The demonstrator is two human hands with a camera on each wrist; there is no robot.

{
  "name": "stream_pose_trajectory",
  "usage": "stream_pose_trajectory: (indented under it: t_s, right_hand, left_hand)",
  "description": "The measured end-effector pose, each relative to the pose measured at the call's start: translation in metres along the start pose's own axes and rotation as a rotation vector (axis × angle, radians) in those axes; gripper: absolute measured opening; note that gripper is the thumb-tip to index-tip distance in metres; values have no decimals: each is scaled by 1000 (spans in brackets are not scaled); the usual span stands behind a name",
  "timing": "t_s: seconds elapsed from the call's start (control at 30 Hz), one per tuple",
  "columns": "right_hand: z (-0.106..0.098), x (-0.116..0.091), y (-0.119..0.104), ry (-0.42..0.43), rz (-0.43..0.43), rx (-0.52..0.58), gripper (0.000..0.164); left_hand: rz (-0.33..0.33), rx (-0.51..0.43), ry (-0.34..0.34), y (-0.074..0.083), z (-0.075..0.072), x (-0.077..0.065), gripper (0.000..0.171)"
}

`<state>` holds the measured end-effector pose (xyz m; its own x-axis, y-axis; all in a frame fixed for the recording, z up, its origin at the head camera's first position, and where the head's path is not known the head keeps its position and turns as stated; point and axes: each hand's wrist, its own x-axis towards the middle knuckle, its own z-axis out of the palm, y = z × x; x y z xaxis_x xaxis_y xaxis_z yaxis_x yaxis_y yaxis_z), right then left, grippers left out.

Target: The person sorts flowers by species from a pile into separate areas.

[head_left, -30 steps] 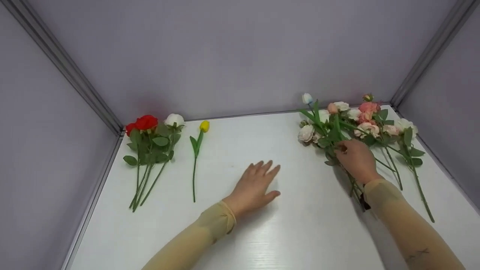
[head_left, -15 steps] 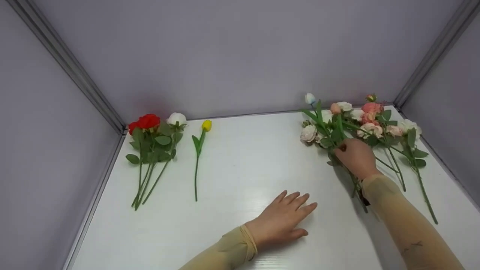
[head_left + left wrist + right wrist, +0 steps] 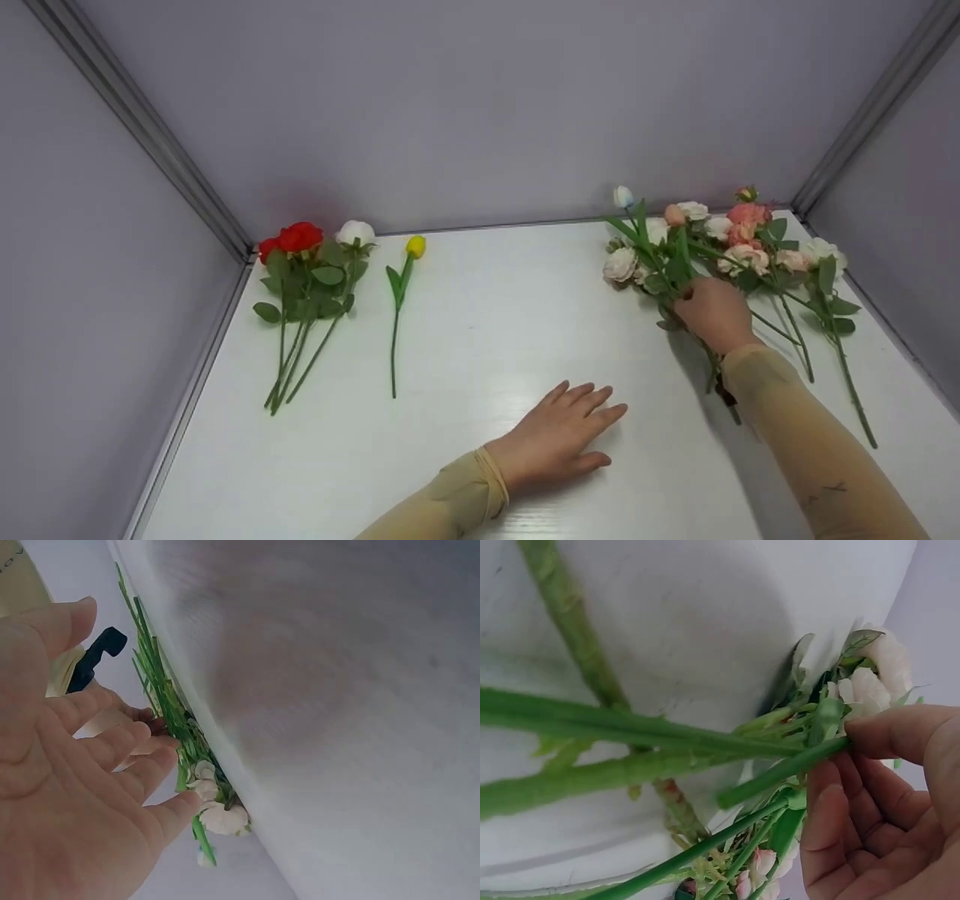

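Note:
My right hand is at the pile of artificial flowers on the right side of the table, its thumb and fingers pinching a green flower stem. Beyond these fingers, in the head view, a white tulip with long green leaves points to the back wall. Which bloom the pinched stem carries, I cannot tell. Pale roses lie beside it, and other stems cross in front of the right wrist camera. My left hand holds nothing. Palm down, its fingers spread, it is over the front middle of the white table.
Pink peonies and a white rose on a long stem lie further right. At the left are red roses, a white rose and a single yellow tulip. Grey walls enclose the table at back and sides.
My left hand has moved right and toward the front edge, then stayed nearly still. My right hand has kept its place at the flowers.

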<state>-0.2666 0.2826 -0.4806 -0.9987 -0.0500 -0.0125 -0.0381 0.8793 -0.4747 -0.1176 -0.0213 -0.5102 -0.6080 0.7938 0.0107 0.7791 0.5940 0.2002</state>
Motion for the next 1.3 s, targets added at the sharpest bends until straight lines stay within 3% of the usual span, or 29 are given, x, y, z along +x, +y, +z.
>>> stream_pose_trajectory:
  t_s: [0.23,0.4,0.53,0.67,0.77,0.87,1.1,1.3]
  right_hand:
    - [-1,-5,0,47,-17,25,24]
    - [-3,-12,-14,54,-13,90,22]
    - [3,-22,-36,55,-31,181,24]
    - [21,-35,-67,85,-89,301,18]
    - [41,-48,-92,121,-150,374,13]
    - [61,-63,-116,112,-180,460,10]
    - [92,-88,-154,32,-197,608,6]
    - [103,-91,-160,-36,-160,697,13]
  left_hand:
    - [-21,-67,49,-4,-1,-2,60]
    - [-98,-198,140,-14,-3,-4,43]
    - [-241,-439,279,-26,-8,-7,33]
    - [-416,-760,478,-42,-17,-6,26]
    - [-491,-951,623,-54,-25,-1,25]
    - [-540,-1068,724,-62,-34,3,26]
    - [-578,-1203,862,-67,-34,0,24]
    - [-568,-1329,860,-75,-39,-5,22]
